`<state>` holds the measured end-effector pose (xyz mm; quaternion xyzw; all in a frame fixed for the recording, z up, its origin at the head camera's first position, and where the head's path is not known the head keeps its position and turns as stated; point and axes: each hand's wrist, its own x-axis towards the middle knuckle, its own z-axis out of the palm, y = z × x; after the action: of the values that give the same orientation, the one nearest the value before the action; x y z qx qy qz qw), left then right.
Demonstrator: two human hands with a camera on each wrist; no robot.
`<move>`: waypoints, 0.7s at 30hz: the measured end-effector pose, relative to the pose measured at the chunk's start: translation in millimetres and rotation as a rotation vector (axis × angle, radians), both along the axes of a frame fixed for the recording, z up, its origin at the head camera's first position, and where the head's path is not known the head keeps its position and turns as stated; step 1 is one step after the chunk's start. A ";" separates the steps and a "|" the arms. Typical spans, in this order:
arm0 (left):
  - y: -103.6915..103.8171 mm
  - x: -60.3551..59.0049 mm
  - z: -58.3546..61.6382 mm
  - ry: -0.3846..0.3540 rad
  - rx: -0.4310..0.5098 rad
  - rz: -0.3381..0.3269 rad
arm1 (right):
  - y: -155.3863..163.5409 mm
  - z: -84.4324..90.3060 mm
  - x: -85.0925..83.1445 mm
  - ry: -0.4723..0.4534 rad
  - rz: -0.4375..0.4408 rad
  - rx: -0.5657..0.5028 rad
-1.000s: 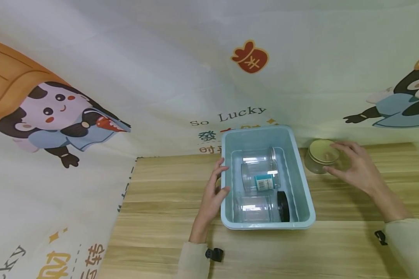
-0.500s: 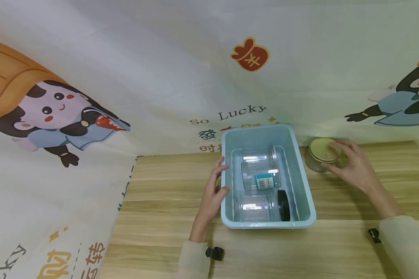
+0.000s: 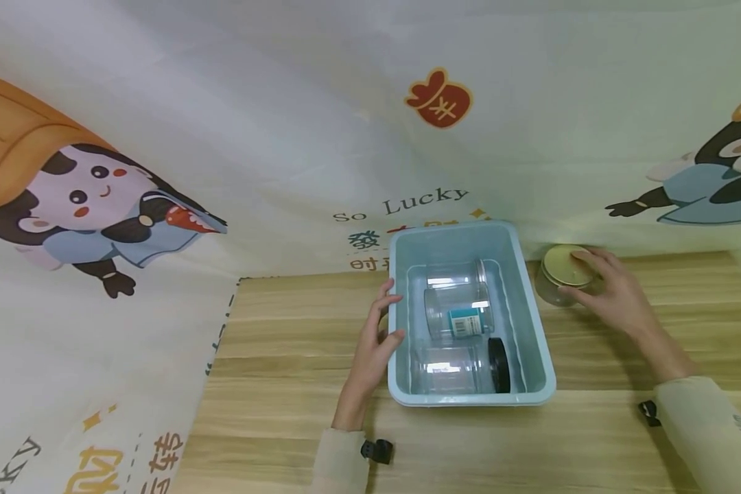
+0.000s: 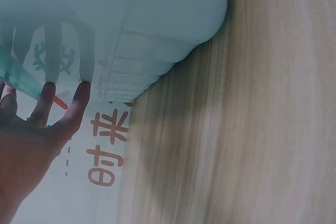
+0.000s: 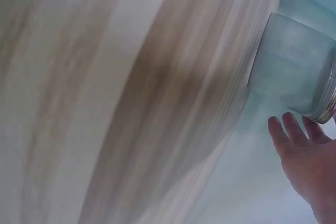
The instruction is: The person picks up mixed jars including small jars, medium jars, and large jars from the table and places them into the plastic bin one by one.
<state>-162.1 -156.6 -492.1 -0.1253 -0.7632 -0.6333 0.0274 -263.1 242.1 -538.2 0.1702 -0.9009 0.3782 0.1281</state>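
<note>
My left hand [image 3: 373,343] rests at the left side of the light-blue plastic bin [image 3: 536,329]; index finger and thumb touch its rim. In the left wrist view, fingertips [image 4: 84,88] press the bin's outer wall. Inside lie three clear jars on their sides: one at the back [image 3: 453,276], one with a teal barcode label [image 3: 457,302], and one with a black lid [image 3: 499,365]. Right of the bin, an upright clear jar [image 5: 296,61] with a gold lid [image 3: 567,265] stands on the table. My right hand [image 3: 614,295] grips it near the lid, thumb in front.
The wood-grain table [image 3: 296,343] reaches back to a cloth backdrop [image 3: 321,103] printed with cartoon figures and writing. The bin stands close to that backdrop. The gold-lidded jar stands close to the bin's right wall.
My right hand has moved a little left, bringing its fingers further over the gold-lidded jar. The left hand, the bin and the jars inside stay as they were.
</note>
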 end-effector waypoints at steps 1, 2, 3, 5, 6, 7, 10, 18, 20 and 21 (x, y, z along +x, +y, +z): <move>-0.4 0.4 0.7 -0.007 -0.005 0.005 | -0.9 -0.5 -0.3 -0.015 -0.001 -0.001; -0.6 0.6 1.0 -0.011 -0.008 0.008 | -1.5 -1.0 -0.6 -0.029 -0.005 -0.001; -0.7 0.8 1.4 -0.012 -0.010 0.010 | -1.9 -1.6 -0.8 -0.038 -0.010 -0.003; -1.5 -0.5 -2.2 -0.013 -0.014 0.011 | -2.3 -2.5 -0.6 -0.051 -0.016 -0.010; -2.3 -2.1 -6.8 -0.010 -0.014 0.013 | -2.4 -3.0 -0.6 -0.059 -0.022 -0.014; -2.9 -3.9 -12.1 -0.004 -0.012 0.016 | -2.4 -3.1 -0.4 -0.063 -0.024 -0.019; -4.7 -9.0 -27.8 0.014 -0.009 0.027 | -3.0 -2.6 0.0 -0.072 -0.031 -0.024; -6.3 -11.1 -38.6 0.039 -0.005 0.037 | -4.1 -1.2 0.9 -0.084 -0.046 -0.027; -6.4 -11.0 -38.2 0.045 -0.008 0.037 | -4.5 -1.3 1.1 -0.084 -0.046 -0.031; -6.3 -10.9 -37.8 0.047 -0.009 0.036 | -4.7 -1.3 1.4 -0.081 -0.045 -0.033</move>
<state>-173.1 -163.0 -529.9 -0.1265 -0.7672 -0.6263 0.0563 -261.7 237.4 -539.5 0.1324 -0.9025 0.3969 0.1025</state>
